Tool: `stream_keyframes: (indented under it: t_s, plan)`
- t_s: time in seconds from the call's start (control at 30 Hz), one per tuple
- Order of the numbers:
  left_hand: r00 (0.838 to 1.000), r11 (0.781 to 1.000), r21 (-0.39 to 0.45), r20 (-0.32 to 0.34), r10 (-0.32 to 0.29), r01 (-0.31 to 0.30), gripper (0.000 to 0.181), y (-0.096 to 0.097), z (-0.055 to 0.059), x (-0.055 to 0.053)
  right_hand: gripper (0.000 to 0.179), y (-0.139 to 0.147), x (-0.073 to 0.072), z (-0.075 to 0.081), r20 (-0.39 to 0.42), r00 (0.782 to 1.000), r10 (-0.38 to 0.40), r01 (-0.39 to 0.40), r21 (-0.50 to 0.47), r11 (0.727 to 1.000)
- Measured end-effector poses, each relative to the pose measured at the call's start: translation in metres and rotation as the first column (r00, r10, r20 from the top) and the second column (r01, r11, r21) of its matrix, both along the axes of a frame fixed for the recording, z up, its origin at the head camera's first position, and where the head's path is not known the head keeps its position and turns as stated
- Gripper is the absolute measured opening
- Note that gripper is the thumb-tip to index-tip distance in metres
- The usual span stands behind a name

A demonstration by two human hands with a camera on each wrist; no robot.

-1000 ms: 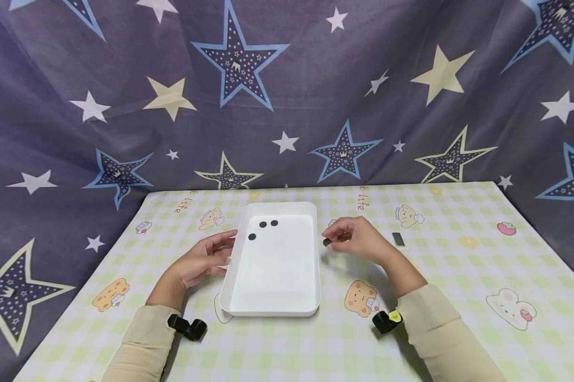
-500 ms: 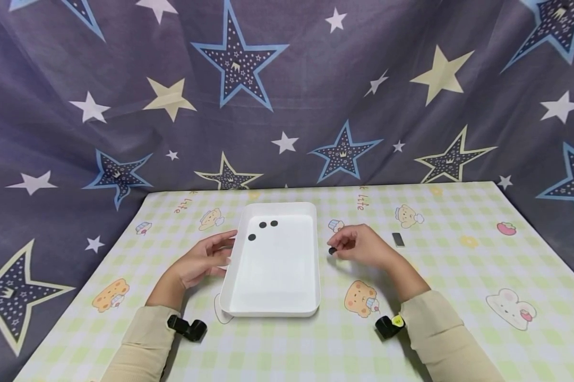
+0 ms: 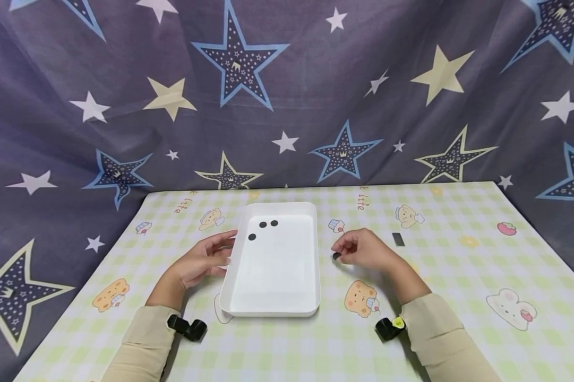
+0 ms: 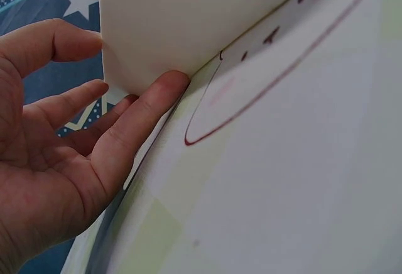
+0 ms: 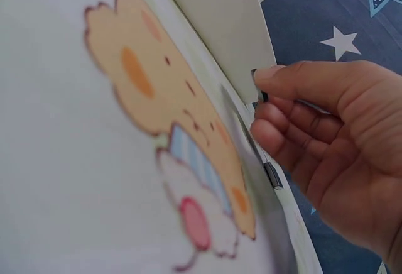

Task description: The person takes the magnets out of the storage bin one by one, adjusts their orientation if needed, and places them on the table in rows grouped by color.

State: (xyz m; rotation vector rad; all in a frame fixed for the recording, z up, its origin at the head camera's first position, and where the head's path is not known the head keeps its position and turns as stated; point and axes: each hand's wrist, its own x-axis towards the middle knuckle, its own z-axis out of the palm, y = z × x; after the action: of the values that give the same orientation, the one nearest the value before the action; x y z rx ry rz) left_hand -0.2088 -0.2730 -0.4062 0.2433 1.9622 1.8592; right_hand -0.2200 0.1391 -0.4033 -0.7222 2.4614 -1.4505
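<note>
A white rectangular tray (image 3: 277, 276) lies on the table with three small black discs in its far left part, one of them a black disc (image 3: 252, 237). My left hand (image 3: 205, 260) rests against the tray's left side, its fingers fairly straight; in the left wrist view the fingertips (image 4: 173, 82) touch the outer wall low down. To the right of the tray my right hand (image 3: 360, 249) pinches another black disc (image 3: 336, 255) between thumb and fingers. In the right wrist view this disc (image 5: 259, 85) shows edge-on at the fingertips.
A small dark rectangular block (image 3: 398, 240) lies on the table to the right of my right hand. A checked tablecloth (image 3: 459, 276) with cartoon prints covers the table. Behind it hangs a dark curtain (image 3: 296, 111) with stars.
My right hand, pinching the black disc, has drawn back from the tray's right side, rightward and nearer to me. My left hand, the tray and the discs in it have stayed put.
</note>
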Motion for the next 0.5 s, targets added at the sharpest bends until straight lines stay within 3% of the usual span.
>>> stream_keyframes:
  t_s: [0.5]
  plan:
    - [1.000, 1.000, -0.003, -0.005, -0.003, 0.003, 0.074, 0.0006, 0.0011, 0.0012, 0.019, 0.0019, 0.0011, -0.0046, 0.006, 1.000, -0.025, 0.025, 0.073, 0.997]
